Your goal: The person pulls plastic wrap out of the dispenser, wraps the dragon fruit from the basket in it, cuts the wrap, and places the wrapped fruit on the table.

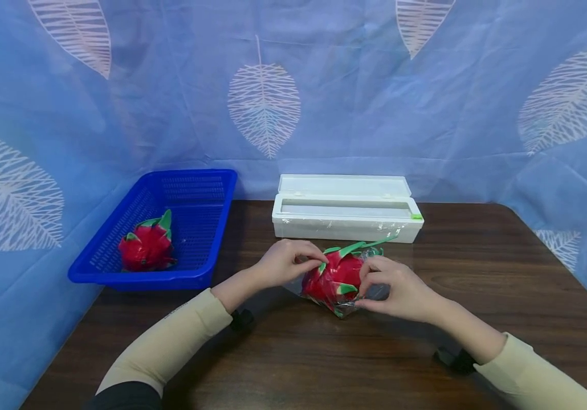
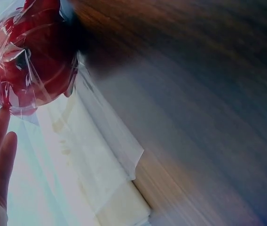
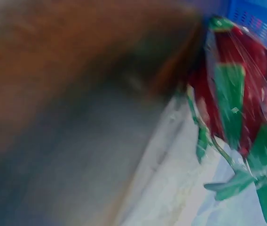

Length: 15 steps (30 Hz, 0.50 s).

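Observation:
A red dragon fruit [image 1: 335, 278] with green scales lies on the table under clear plastic wrap. At its left side the left hand [image 1: 287, 261] pinches the wrap between thumb and forefinger. On the opposite side, the right hand [image 1: 401, 289] pinches the film with curled fingers. Seen from the left wrist, creased wrap covers the fruit [image 2: 44, 66], the fingers [image 2: 2, 155] are near its underside, and a loose flap of film [image 2: 107, 125] hangs out. The right wrist view shows the green leafy end of the fruit [image 3: 251, 61] beneath shiny film; the right hand is not discernible there.
A white wrap dispenser box [image 1: 345, 226], lid raised, stands behind the fruit against the blue leaf-patterned cloth [image 1: 334, 114]. At the left, a blue plastic basket [image 1: 211, 228] holds another dragon fruit [image 1: 147, 247]. Everything rests on a dark wooden table [image 1: 324, 364].

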{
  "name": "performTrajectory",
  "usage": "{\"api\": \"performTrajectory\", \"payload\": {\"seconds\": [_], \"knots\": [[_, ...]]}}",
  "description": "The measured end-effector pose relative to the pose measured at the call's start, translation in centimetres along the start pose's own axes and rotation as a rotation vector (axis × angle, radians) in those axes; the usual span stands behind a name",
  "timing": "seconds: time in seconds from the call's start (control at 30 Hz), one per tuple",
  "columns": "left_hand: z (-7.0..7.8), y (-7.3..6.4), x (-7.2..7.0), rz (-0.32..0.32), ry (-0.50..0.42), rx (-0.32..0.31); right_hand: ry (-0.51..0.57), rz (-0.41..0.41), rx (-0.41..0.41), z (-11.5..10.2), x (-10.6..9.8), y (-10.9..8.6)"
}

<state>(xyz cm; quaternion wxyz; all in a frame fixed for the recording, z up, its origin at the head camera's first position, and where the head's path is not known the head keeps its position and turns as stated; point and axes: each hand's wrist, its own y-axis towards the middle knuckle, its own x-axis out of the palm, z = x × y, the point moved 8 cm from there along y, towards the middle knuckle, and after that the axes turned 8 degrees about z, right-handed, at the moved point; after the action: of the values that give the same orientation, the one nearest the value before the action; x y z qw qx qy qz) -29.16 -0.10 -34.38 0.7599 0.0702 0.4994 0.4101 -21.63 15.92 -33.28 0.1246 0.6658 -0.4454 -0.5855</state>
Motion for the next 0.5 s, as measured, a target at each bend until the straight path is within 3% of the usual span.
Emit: {"api": "performTrajectory", "payload": {"seconds": [0.13,0.27,0.5], "knots": [[0.0,0.1,0.0,0.006,-0.023,-0.001,-0.081,-0.058,-0.001,-0.1,0.9,-0.5],[-0.1,0.1,-0.2,0.012,-0.040,-0.003,-0.134,-0.055,-0.049,-0.3,1.3,-0.5],[0.0,0.3,-0.1,0.009,-0.045,0.015,-0.118,-0.034,-0.077,-0.5,1.0,-0.1]]}}
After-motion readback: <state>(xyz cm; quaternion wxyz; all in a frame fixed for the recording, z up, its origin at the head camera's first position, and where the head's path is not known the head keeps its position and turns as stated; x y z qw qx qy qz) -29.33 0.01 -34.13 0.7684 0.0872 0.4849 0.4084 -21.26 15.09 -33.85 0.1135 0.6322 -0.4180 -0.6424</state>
